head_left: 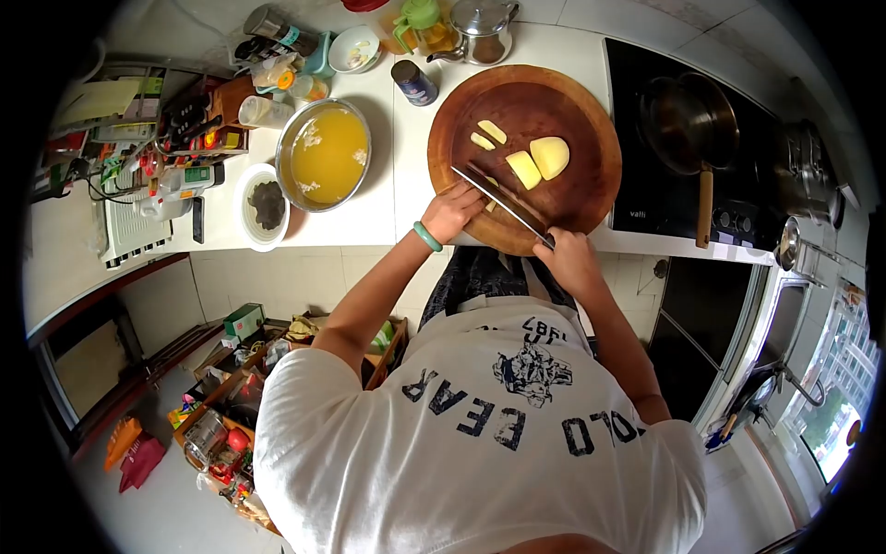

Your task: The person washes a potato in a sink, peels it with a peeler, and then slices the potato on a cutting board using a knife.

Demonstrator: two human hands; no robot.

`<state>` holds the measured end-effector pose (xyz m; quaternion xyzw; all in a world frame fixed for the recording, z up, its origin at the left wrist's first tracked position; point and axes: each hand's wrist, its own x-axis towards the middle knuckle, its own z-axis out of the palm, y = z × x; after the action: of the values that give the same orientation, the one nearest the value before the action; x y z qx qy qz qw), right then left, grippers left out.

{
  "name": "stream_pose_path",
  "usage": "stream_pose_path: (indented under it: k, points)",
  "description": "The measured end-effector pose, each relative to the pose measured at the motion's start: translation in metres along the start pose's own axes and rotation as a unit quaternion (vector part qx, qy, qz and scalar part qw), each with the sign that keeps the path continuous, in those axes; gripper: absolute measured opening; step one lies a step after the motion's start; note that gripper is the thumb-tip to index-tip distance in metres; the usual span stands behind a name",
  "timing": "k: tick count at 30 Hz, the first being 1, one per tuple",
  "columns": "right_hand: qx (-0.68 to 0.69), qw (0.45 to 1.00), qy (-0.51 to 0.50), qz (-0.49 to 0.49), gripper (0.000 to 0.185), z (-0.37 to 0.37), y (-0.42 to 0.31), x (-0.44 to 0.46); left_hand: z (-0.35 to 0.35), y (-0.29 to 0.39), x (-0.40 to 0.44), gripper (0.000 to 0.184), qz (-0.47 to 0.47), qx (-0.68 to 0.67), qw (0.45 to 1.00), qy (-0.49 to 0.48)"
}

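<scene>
My right hand (574, 263) is closed round the handle of a kitchen knife (506, 205), whose blade slants across the near side of a round wooden cutting board (591, 198). On the board's near left, my left hand (449, 212), with a green bangle at the wrist, bends its fingers close against the blade. A pale yellow piece of potato (490, 206) shows partly at those fingertips; the blade and fingers hide the rest. Farther back lie a rounded potato chunk (550, 158), a cut block of potato (523, 170) and two small slices (492, 132).
Left of the board stand a metal bowl of yellow liquid (329, 155) and a white bowl (244, 220) holding something dark. A dark jar (414, 83) and a steel kettle (484, 32) are behind. On the right, a pan (688, 125) sits on the black cooktop (637, 185).
</scene>
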<state>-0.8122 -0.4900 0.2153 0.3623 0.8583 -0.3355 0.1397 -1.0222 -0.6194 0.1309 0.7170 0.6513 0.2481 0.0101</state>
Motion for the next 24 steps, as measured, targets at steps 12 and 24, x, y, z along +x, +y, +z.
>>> stream_pose_path:
  k: [12, 24]
  points:
    - [0.002, 0.998, -0.070, 0.009, 0.035, -0.021, -0.001, 0.009, -0.009, -0.028, 0.002, 0.036, 0.072, -0.051, 0.995, -0.038]
    - [0.015, 0.999, -0.040, 0.030, 0.037, 0.001, -0.007, -0.001, -0.012, -0.021, 0.008, 0.032, -0.004, -0.068, 0.995, -0.069]
